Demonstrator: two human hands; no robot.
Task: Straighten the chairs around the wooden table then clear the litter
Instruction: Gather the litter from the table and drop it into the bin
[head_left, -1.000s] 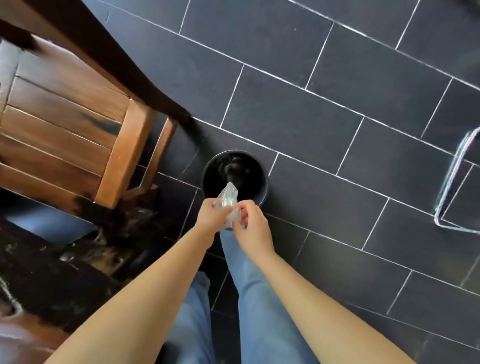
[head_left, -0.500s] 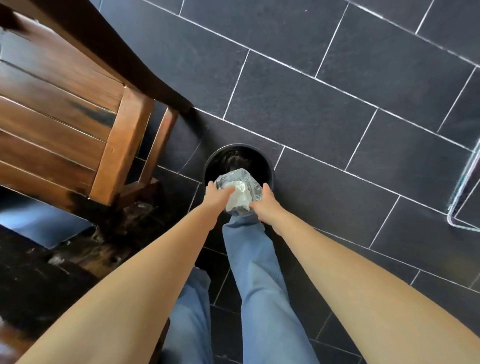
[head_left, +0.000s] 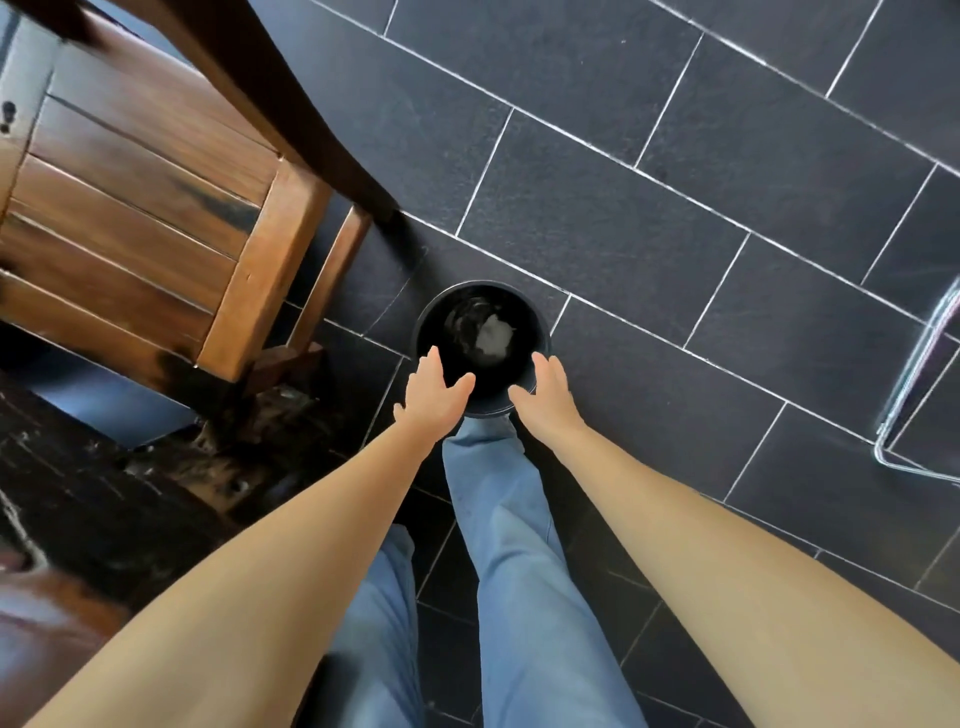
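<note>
Both hands (head_left: 434, 397) (head_left: 548, 395) hover spread, empty, above round black bin (head_left: 540, 340) holding crumpled plastic (head_left: 493, 338).

Bare forearms (head_left: 291, 545), light-blue jeans (head_left: 519, 571)

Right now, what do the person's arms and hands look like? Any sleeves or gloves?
No sleeves or gloves: both arms are bare to the picture's edge. The left hand and right hand show no rings, watch or bracelets. Light blue trousers show below.

Pale wad (head_left: 493, 335) in the black bin (head_left: 483, 286) is blurred, can't ID it. Bin's near rim hidden behind left hand (head_left: 434, 397) and right hand (head_left: 545, 395). Wooden chair (head_left: 156, 208) and chrome frame (head_left: 910, 379) both cut off at the edges.
</note>
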